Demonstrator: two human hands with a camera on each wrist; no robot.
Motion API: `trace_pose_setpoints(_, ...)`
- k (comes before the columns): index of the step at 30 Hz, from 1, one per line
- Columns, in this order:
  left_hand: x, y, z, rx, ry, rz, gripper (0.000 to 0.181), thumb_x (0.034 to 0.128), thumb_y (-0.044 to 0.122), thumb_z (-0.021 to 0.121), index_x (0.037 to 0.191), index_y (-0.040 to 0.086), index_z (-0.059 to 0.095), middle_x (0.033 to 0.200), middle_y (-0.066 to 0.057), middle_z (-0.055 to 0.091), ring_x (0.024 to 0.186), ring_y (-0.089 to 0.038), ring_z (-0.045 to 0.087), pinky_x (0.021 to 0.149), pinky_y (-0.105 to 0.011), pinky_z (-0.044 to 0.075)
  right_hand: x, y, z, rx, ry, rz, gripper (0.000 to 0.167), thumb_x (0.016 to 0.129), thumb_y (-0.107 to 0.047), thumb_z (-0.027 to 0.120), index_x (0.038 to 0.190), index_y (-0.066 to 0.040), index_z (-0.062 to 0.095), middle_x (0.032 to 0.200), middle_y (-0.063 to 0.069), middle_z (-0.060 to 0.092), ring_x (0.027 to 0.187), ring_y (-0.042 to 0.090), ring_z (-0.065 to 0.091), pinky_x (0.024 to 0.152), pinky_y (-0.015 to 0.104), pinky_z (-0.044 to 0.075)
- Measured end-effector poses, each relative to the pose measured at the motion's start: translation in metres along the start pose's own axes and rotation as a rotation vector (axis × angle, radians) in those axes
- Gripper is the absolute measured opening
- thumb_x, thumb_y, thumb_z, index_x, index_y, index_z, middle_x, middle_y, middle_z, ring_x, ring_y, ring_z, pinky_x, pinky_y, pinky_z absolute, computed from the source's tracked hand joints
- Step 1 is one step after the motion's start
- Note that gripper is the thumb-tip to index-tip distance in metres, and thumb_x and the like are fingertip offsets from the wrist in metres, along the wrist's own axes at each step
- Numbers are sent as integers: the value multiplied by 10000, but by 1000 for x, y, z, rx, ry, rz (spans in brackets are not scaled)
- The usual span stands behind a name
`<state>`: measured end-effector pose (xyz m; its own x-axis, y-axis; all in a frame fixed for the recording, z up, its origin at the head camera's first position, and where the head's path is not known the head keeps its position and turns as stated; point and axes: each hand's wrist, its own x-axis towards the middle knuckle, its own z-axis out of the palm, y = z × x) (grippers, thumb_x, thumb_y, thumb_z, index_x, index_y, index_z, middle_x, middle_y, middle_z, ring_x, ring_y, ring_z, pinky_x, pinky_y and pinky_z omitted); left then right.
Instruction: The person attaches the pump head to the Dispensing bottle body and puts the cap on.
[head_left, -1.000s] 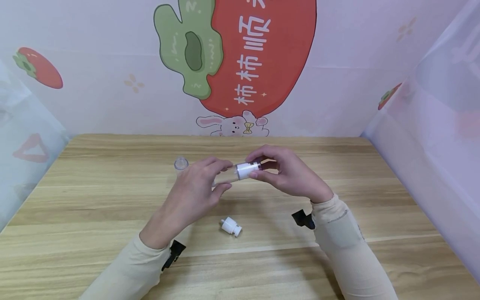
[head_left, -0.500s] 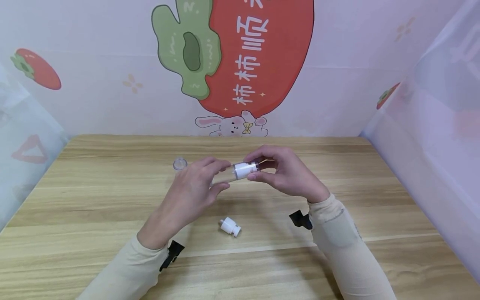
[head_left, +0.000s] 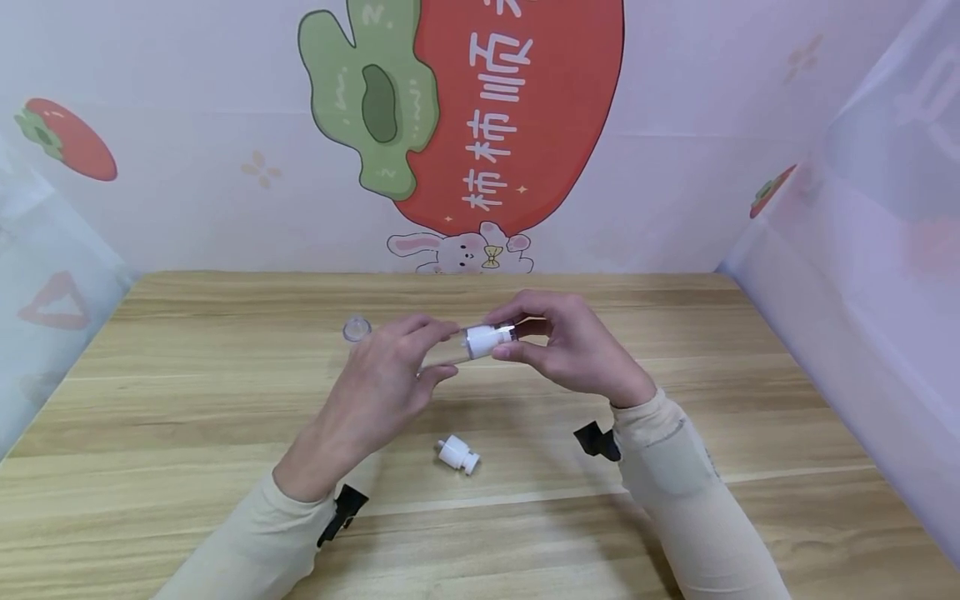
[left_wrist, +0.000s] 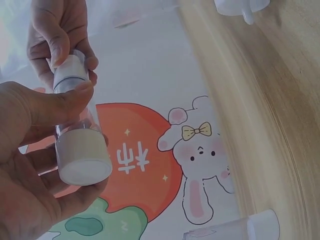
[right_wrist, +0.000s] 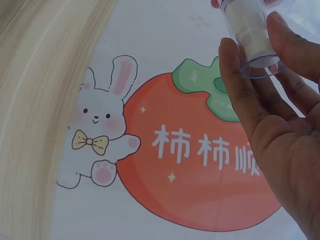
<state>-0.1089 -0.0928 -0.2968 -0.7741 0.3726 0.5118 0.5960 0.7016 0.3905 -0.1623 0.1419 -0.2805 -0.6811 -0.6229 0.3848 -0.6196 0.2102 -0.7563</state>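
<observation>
Head view: our left hand (head_left: 382,371) curls its fingers round the bottle (head_left: 450,352), and our right hand (head_left: 566,346) pinches the clear cap (head_left: 509,333) at the bottle's right end. The bottle lies nearly level, held above the desk (head_left: 225,400). A loose white pump (head_left: 458,454) lies on the near side of the bottle; a second bottle (head_left: 357,329), mostly hidden, is to its left.

Left wrist view: our left thumb and fingers grip opposite sides of the bottle, just above its white base (left_wrist: 84,157), a steady hold well apart from the cap.

Right wrist view: our right thumb and fingers flank the cap. We do best working straight along the bottle, pinching lightly; a skewed cap could bind.
</observation>
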Motion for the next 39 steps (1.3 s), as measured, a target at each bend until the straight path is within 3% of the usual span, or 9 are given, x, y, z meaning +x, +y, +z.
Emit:
trace_pose_setpoints(20,0,-1,4,-25,38,-15,441,730,30,908,1135,13,735,1032,-100,729,810,-242,660,635,-349,499,0,-3,3,-83,26,15,306,822,13,821,1114,-8,729,1055,33,717,906,153,684,851,306,575)
trace_pose_setpoints(26,2,-1,8,-58,39,-30,439,732,47,911,1129,14,728,1057,-108,728,896,-245,693,707,-393,535,-1,-2,-1,-113,2,18,326,849,-11,808,1159,-9,709,1094,33,712,939,149,680,860,310,571)
trace_pose_setpoints(32,4,-4,10,-185,30,-92,429,757,30,889,1144,-4,706,1070,-119,726,953,-259,698,850,-434,549,-3,-2,-9,-162,-28,35,428,864,-110,823,1251,-40,653,1190,13,676,1035,149,655,896,357,555)
trace_pose_setpoints(39,4,-16,17,-340,9,-234,425,808,42,855,1191,-1,676,1104,-136,712,999,-261,684,904,-429,545,-4,-2,-18,-199,-25,71,517,853,-134,838,1311,-63,611,1246,25,644,1116,187,624,911,385,545)
